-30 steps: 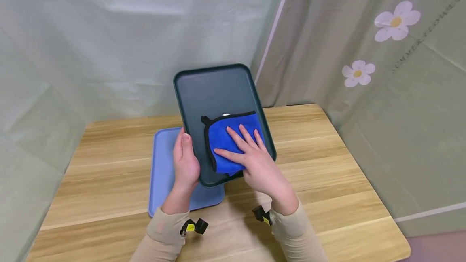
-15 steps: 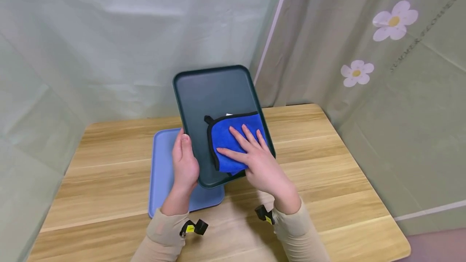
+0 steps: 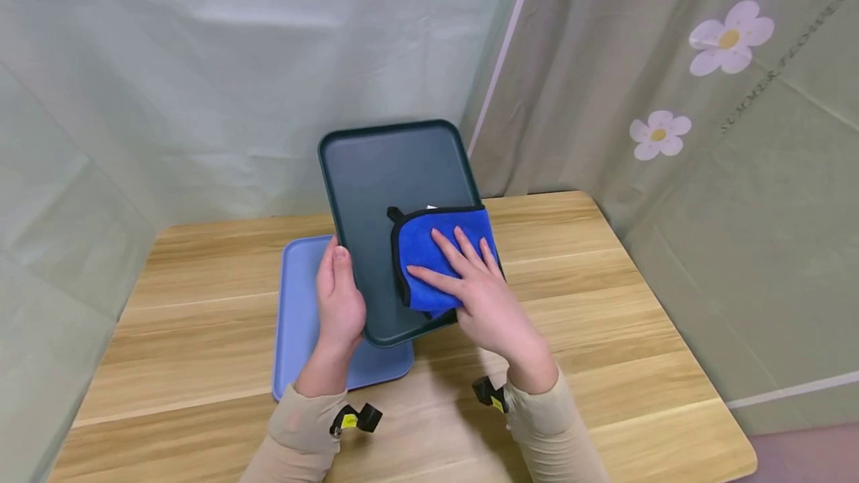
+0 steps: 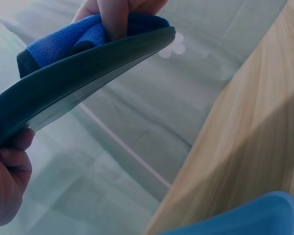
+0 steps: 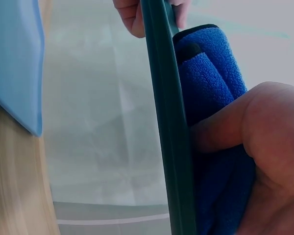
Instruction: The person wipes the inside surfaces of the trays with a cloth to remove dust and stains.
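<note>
My left hand point(image 3: 341, 304) grips the left edge of a dark green rectangular tray point(image 3: 403, 162), its thumb on the rim and its fingers mostly hidden behind. The tray is held tilted above the table. On the tray's inner face, at the lower right, lies a folded blue cloth point(image 3: 436, 244) with black edging and a small loop. My right hand point(image 3: 490, 304) presses this cloth with straight, spread fingers. In the right wrist view, the right thumb point(image 5: 220, 132) lies against the cloth's folds, close to the tray.
A light blue tray point(image 3: 298, 319) lies on the wooden table point(image 3: 577, 334), partly under the green tray and left forearm. Pale curtains point(image 3: 255, 80) hang behind and at both sides of the table. Small black cameras point(image 3: 356, 419) are strapped to both wrists.
My right hand and the blue cloth have slid right across the green tray, the cloth now reaching its right rim. The left hand and tray stay nearly still.
</note>
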A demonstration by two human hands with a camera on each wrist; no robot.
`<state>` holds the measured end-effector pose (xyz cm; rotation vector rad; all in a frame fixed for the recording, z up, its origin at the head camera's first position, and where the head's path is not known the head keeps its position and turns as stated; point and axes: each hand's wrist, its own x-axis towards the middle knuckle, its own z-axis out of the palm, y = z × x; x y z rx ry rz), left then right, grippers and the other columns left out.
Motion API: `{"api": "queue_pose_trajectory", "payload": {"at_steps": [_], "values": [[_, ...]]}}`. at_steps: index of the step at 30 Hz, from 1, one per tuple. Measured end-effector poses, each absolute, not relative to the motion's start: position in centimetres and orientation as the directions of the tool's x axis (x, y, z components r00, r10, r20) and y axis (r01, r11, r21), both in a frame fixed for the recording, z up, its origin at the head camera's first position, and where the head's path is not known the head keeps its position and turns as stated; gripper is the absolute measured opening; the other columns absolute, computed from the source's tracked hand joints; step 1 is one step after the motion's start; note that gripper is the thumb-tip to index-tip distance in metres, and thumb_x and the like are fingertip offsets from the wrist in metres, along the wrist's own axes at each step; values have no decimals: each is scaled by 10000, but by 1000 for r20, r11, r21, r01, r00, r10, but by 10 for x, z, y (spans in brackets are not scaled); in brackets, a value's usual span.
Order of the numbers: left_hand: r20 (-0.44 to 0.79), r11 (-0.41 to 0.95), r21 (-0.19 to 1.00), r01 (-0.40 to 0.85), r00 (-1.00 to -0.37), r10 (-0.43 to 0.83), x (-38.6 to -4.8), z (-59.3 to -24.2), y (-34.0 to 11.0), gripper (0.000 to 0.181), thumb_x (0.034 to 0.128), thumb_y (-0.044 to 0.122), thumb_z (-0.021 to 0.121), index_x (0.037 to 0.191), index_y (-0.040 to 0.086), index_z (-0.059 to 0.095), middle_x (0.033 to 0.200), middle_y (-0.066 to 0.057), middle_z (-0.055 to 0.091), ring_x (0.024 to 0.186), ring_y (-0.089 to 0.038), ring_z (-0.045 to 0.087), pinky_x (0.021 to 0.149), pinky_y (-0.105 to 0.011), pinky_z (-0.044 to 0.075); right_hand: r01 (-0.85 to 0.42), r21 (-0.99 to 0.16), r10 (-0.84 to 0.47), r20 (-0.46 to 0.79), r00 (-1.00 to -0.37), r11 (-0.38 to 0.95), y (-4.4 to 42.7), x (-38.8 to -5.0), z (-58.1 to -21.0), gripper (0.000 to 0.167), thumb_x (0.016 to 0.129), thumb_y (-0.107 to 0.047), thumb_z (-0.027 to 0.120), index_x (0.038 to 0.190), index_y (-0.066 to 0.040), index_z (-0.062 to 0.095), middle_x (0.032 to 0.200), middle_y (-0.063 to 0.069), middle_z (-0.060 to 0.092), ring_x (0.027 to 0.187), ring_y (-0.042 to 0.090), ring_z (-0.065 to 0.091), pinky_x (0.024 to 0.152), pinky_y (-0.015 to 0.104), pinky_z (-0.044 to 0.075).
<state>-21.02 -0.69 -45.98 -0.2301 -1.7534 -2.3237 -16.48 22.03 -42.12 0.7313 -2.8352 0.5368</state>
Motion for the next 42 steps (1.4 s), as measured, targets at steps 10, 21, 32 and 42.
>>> {"api": "queue_pose_trajectory", "payload": {"at_steps": [10,21,32,42], "values": [[258,-262,927,268,-963,-74,-210,-460,-6,548,1187,334,328,1638,28,388,1611,-96,474,1469,-242,423,1222,-446,351,-491,-296,-420,273,-865,819,213,-164,-424,1014,792,214,525,1577,-427,531,1791,-9,82,1637,326,-10,1282,629,-34],[279,-308,906,290,-957,-80,-209,-462,-2,550,1182,367,345,1625,50,418,1575,-76,512,1440,-246,464,1156,-329,431,-513,-313,-444,267,-855,799,205,-162,-426,967,839,196,573,1597,-401,511,1790,37,77,1631,361,-8,1277,642,-14],[277,-282,915,290,-957,-86,-210,-464,-1,532,1184,333,349,1643,67,394,1625,-25,470,1515,-209,386,1256,-456,321,-557,-292,-482,291,-826,778,201,-161,-427,948,841,197,645,1569,-403,551,1787,66,99,1625,403,31,1259,689,49],[224,-284,927,246,-968,-109,-211,-465,-1,546,1186,304,358,1644,7,362,1657,-95,419,1555,-229,312,1294,-477,223,-600,-292,-537,271,-799,745,192,-160,-430,905,854,175,636,1548,-403,578,1781,50,137,1632,358,-11,1263,682,36]]}}
